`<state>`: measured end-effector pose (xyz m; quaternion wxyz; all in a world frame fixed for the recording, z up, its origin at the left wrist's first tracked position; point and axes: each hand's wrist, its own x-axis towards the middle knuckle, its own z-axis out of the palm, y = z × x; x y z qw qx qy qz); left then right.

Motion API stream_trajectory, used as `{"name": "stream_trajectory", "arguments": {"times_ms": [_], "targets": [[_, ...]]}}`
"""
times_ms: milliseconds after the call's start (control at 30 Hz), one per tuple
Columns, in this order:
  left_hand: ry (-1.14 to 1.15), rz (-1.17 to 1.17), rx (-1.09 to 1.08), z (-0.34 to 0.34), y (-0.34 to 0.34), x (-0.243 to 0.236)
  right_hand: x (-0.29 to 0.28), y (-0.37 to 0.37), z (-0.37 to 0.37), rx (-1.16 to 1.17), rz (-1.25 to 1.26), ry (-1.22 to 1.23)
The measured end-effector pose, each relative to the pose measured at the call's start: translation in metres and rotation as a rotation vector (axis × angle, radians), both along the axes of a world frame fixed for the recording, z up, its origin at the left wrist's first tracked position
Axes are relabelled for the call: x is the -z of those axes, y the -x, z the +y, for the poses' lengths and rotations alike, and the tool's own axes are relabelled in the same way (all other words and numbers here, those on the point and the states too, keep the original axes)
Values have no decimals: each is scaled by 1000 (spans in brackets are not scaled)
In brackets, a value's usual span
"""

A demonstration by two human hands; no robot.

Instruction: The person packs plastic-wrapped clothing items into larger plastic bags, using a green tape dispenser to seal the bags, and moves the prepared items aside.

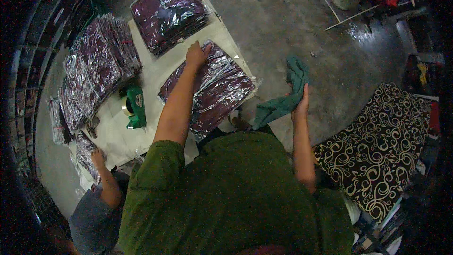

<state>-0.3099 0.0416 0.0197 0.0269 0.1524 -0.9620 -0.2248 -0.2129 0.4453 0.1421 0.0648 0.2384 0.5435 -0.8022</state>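
Observation:
My left hand (197, 55) is closed at the far edge of a plastic-wrapped maroon packet (222, 92), which lies on the near part of the pale table. The fingertips are partly hidden there. Out to the right of the table, my right hand (302, 104) grips a crumpled green cloth (287, 99), whose lower end hangs toward my body. To the left of my left forearm a green tape dispenser (137, 108) with a roll of clear tape stands on the table.
More wrapped maroon packets form a stack (167, 12) at the far end and a leaning pile (96, 61) on the left. A co-worker's arm (107, 184) reaches in at lower left. A black-and-cream scroll-patterned surface (377, 151) is at right. Concrete floor (273, 14) lies beyond.

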Motion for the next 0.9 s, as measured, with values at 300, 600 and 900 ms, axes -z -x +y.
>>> {"name": "stream_trajectory", "arguments": {"times_ms": [300, 600, 900], "targets": [[-542, 256, 146, 24, -59, -156, -14, -31, 22, -165, 474, -288], [-408, 618, 39, 77, -138, -284, -147, 23, -171, -525, 1262, -858], [-212, 845, -144, 60, -173, -313, -80, 14, -141, -627, 1027, -622]]}}
